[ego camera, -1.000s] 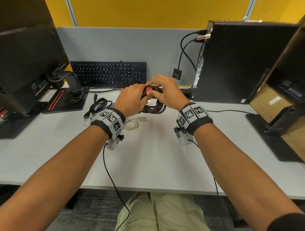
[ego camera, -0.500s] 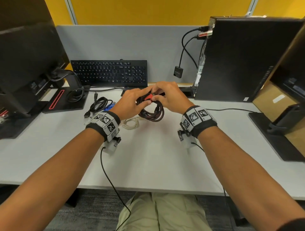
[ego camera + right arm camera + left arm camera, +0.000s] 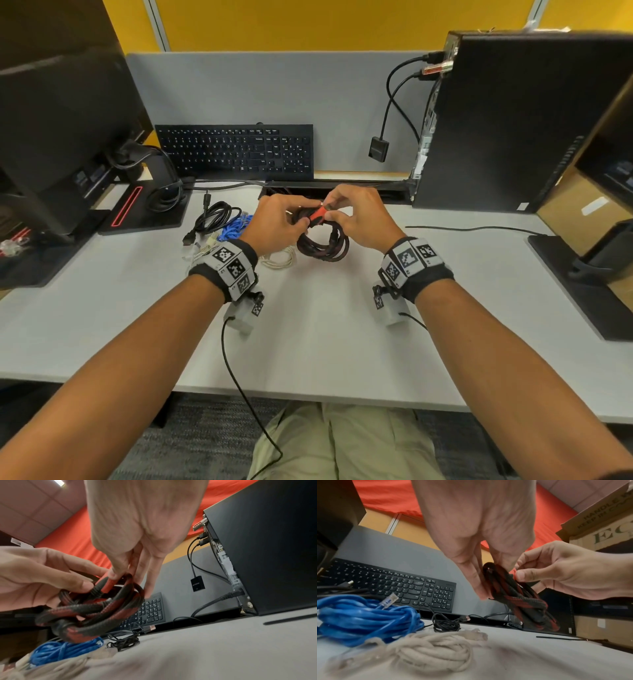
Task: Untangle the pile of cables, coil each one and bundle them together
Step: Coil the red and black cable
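Hidden parts first: the left hand (image 3: 277, 224) covers the far-left side of the red-and-black braided cable coil (image 3: 323, 245), and the plug's metal tip is lost between the fingers. The white cable coil (image 3: 279, 258) is half under the left wrist; the blue network cable (image 3: 236, 228) peeks out just left of that hand, the thin black cable coil (image 3: 214, 216) further left.

Both hands are raised above the desk (image 3: 325, 342), knuckles up, nearly touching. Left hand fingers curl round the braided loops. Right hand (image 3: 359, 219) pinches the red plug (image 3: 317, 216) between thumb and forefinger, remaining fingers extended down beside the coil.

Against a second ago: the hands sit slightly lower and nearer the person, the coil hanging more exposed between them.
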The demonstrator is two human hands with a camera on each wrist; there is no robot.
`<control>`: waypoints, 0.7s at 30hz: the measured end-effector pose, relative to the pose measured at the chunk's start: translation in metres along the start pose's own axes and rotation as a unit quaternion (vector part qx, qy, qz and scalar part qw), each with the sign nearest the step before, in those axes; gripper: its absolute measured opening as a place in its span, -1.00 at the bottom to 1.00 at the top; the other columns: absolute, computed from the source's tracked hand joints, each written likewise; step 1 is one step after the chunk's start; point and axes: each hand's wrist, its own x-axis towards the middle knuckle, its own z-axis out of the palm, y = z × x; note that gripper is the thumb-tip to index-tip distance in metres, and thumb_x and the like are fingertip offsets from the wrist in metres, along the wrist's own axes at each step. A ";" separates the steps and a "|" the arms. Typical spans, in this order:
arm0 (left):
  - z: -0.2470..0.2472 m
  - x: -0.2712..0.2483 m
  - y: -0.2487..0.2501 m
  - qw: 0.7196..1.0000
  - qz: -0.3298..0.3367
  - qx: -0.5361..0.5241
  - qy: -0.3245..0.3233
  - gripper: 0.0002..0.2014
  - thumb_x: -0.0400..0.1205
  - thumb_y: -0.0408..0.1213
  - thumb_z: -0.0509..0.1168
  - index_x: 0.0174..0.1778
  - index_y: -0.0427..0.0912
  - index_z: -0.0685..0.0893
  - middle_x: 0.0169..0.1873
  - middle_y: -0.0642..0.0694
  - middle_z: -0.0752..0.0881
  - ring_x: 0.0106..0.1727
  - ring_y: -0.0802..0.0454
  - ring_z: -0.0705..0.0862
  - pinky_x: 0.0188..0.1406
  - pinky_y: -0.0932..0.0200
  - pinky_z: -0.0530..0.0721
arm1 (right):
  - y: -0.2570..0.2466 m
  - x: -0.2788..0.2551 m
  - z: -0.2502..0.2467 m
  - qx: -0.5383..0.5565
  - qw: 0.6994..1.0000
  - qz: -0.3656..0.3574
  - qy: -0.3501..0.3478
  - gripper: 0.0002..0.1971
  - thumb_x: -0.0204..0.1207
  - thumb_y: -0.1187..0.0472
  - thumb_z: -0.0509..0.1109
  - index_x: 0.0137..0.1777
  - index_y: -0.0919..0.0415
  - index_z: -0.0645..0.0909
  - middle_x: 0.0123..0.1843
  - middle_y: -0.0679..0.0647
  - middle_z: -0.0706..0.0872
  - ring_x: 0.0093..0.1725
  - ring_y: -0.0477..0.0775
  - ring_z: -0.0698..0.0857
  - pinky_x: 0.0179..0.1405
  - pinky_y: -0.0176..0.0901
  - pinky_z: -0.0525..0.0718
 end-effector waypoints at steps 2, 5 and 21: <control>0.003 0.002 -0.001 0.999 -0.022 0.001 -0.026 -0.69 0.64 -0.40 0.41 0.29 -0.10 0.79 0.03 -0.06 0.84 -0.16 0.20 0.77 -0.20 0.51 0.68 | 0.006 0.000 0.002 0.020 0.999 0.013 -0.022 -0.85 0.52 0.33 0.59 0.05 0.27 0.73 0.04 0.05 0.78 0.01 -0.01 0.78 0.02 -0.52 0.68; 0.004 0.004 0.000 0.994 -0.069 -0.027 -0.085 -0.77 0.67 -0.24 0.42 0.24 -0.05 0.79 -0.08 -0.10 0.86 -0.16 0.01 0.83 -0.14 0.18 0.84 | 0.018 0.002 0.000 0.043 0.994 0.078 -0.068 -0.80 0.49 0.25 0.64 0.05 0.22 0.73 0.02 0.00 0.78 0.01 0.04 0.81 0.01 -0.14 0.83; -0.016 -0.021 -0.008 0.970 -0.046 0.117 -0.206 -0.84 0.61 -0.22 0.49 0.06 -0.15 0.86 -0.08 0.03 0.86 -0.15 0.17 0.77 0.25 0.04 0.71 | 0.074 -0.005 -0.088 -0.181 0.934 0.277 -0.133 -0.85 0.56 0.39 0.41 -0.11 0.33 0.84 -0.06 0.22 0.84 0.14 0.30 0.78 0.21 0.07 0.76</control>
